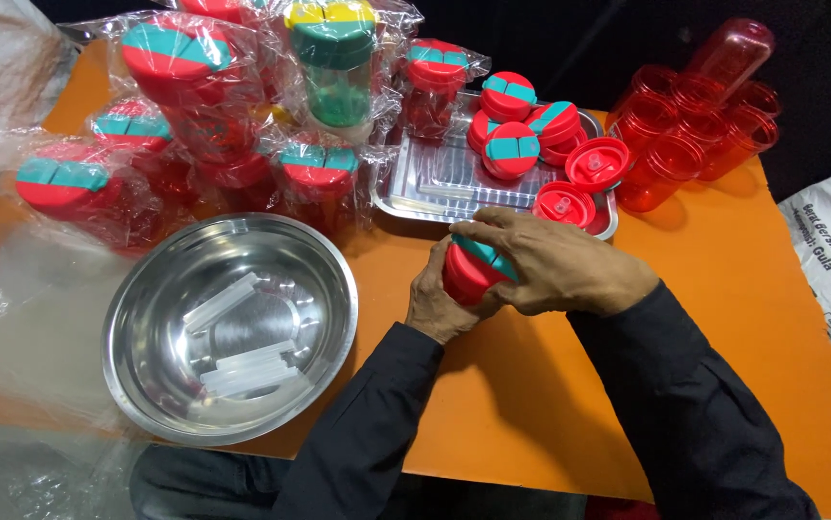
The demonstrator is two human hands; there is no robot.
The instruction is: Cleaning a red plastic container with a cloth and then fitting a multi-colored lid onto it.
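both hands are wrapped around one red jar (467, 279) in the middle of the orange table (724, 318). the left hand (442, 303) cups the body from below so it can't turn, fingers curled tight, while the right hand (555, 265) closes over its red and teal lid (485, 255), pressing down. spare lids sit close by on the metal tray (435, 183), empty red jars (695, 125) behind it, bagged jars (175, 106) at left, and a steel bowl (233, 327) of clear sticks within easy reach.
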